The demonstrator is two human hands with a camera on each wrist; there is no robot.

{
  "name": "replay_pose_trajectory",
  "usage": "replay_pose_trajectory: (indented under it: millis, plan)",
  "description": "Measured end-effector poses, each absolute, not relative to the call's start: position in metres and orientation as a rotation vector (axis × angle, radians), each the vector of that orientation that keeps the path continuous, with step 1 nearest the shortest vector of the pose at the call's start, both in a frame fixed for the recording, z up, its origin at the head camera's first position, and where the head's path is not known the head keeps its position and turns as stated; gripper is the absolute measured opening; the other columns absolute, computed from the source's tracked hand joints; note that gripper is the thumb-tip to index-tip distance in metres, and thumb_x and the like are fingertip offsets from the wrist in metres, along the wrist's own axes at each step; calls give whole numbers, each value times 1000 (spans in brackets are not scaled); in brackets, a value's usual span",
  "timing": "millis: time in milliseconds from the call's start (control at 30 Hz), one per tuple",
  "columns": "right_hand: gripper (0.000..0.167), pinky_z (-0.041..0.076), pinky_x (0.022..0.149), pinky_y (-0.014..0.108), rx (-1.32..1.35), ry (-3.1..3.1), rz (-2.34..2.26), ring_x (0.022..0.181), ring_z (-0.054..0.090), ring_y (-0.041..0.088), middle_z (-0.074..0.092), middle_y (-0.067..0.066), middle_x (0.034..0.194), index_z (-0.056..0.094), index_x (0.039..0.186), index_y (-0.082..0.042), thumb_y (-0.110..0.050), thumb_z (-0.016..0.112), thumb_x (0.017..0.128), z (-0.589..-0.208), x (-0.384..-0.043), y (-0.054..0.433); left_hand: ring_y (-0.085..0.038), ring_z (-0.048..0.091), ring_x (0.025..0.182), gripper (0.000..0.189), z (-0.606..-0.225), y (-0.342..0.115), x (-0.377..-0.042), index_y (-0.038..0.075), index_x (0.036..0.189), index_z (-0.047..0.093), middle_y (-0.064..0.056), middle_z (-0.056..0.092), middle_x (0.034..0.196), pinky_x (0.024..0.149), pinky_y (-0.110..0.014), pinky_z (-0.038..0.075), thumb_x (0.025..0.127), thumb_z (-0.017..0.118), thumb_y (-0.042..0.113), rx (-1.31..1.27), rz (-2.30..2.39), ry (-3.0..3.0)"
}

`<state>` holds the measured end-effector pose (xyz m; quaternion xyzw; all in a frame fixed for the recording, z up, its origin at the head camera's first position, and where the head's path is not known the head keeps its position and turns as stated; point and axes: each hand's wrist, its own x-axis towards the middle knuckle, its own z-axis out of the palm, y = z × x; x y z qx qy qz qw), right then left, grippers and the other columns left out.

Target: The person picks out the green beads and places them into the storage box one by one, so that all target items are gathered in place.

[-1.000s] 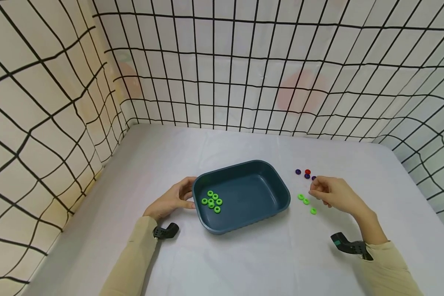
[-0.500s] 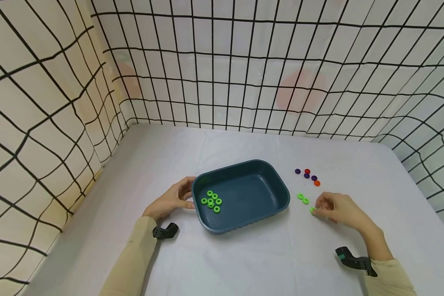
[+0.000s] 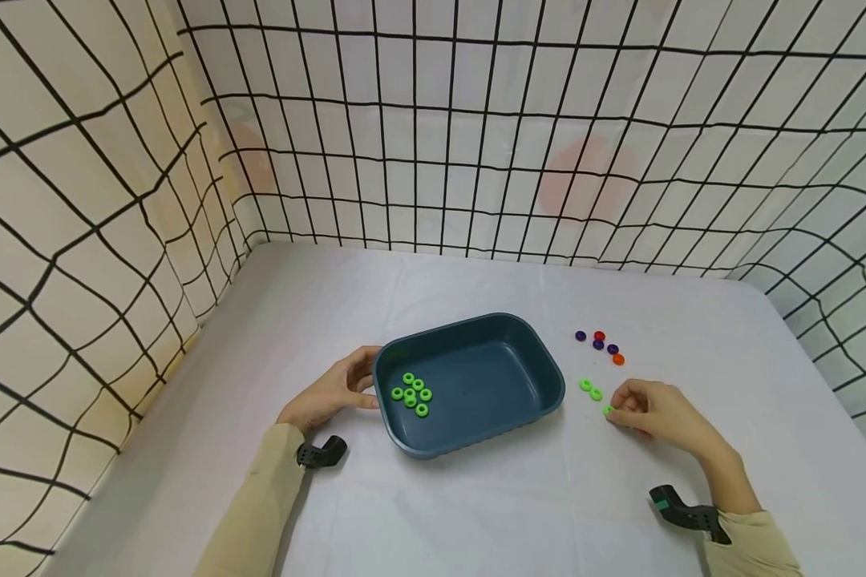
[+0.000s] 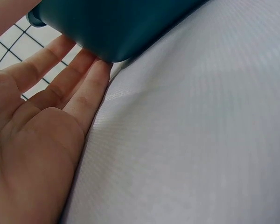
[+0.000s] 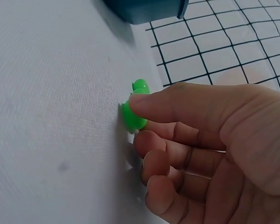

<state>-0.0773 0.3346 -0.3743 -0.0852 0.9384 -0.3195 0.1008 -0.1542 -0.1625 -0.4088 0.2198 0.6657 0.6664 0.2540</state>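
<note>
My left hand point(image 3: 335, 391) is at the left end of a dark blue-green plastic tray point(image 3: 491, 385). In the left wrist view its nearly straight fingers point(image 4: 88, 98) touch the tray's outer wall point(image 4: 107, 28). Several bright green rings point(image 3: 410, 393) lie inside, toward the tray's left end. To the right of the tray, my right hand point(image 3: 660, 415) pinches a small green ring point(image 5: 132, 116) between thumb and index finger, low over the white cloth; the other fingers are curled. Two more green rings point(image 3: 590, 389) lie just beyond it.
Farther back on the right lie several purple rings point(image 3: 613, 349), a red ring point(image 3: 600, 336) and an orange ring point(image 3: 618, 360). A black net point(image 3: 447, 160) stands around the back and sides of the white-covered table point(image 3: 505, 505).
My right hand has come nearer, from beside the purple rings to the closest green ring, and now pinches it. The orange ring has come into sight. My left hand and the tray stay put.
</note>
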Motion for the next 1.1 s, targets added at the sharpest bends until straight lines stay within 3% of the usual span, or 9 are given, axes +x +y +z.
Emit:
replay_pose_trajectory:
  millis: [1100]
  plan:
    - [19,43,45,21,-230,2742,-1014,51,47,7,53,2,70,57,90,-2,-11,74,86,-373,-78,332,-29,46,135,80,-410,-163,-155,6,146,38,-15,42,148,110,-21,42,78,80,-1,631,1812,1805]
